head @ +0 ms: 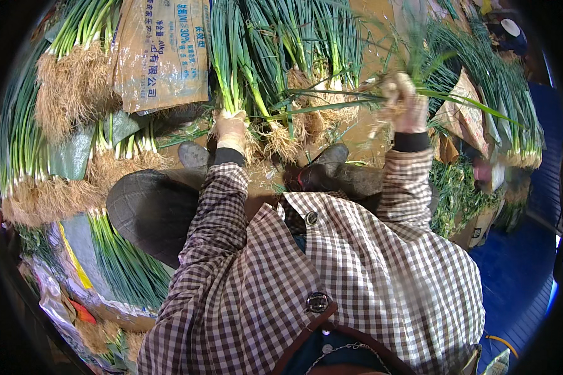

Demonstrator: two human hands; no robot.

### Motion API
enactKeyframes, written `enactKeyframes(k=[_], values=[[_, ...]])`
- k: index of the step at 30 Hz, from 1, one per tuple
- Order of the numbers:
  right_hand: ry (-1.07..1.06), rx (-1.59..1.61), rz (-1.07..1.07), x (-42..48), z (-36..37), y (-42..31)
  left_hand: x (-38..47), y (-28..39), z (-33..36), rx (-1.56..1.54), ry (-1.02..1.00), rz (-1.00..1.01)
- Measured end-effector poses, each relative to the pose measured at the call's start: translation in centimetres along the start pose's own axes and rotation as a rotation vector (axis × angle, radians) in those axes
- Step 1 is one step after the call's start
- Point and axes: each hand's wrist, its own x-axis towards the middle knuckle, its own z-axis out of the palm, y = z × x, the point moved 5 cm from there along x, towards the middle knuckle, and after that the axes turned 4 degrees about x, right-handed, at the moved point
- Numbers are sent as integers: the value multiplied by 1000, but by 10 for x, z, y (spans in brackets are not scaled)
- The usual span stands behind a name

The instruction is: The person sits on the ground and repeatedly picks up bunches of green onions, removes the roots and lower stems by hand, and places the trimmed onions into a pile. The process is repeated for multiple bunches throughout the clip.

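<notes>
My left hand [230,131] is closed around the white lower ends of several green onions [230,82], just above their roots, with the leaves pointing away from me. To the right of it lie more green onions [309,42], their tangled roots [281,139] towards my feet. My right hand [409,105], blurred, is raised off to the right. Its fingers are curled on loose green onion leaves [467,100], which stick out on both sides; blurred greenery above it hides how much it holds.
A printed plastic sack [162,56] lies between the middle onions and rooted bundles [75,84] at left. Onion bundles [502,108] and a heap of leaf scraps [467,201] are at right, beside a blue surface [511,267]. Another person [511,35] is at upper right.
</notes>
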Motion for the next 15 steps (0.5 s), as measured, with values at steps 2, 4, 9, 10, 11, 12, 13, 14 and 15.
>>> enactKeyframes(k=[2, 4, 9, 10, 11, 12, 13, 14, 15], values=[[-15, -106, -82, 5, -27, -35, 9, 1, -5, 14, 11, 167], [-25, -39, -148, 14, -75, -71, -2, 25, 0, 44, 36, 117], [196, -139, -252, -13, -145, -129, 0, 51, 2, -177, -78, 295], [212, -122, -260, -21, -149, -129, -3, 50, 5, -99, -61, 251], [151, -28, -122, -29, -150, -129, 1, 36, 11, -144, -130, 88], [176, -77, -220, -35, -151, -135, -5, 33, 17, -127, -122, 83], [203, -124, -317, -43, -150, -139, -13, 29, 22, -106, -114, 79], [331, -77, -400, -53, -151, -145, -15, 21, 23, -125, -125, 33], [333, -2, -423, -55, -173, -148, -21, 16, 28, -198, -125, -59]])
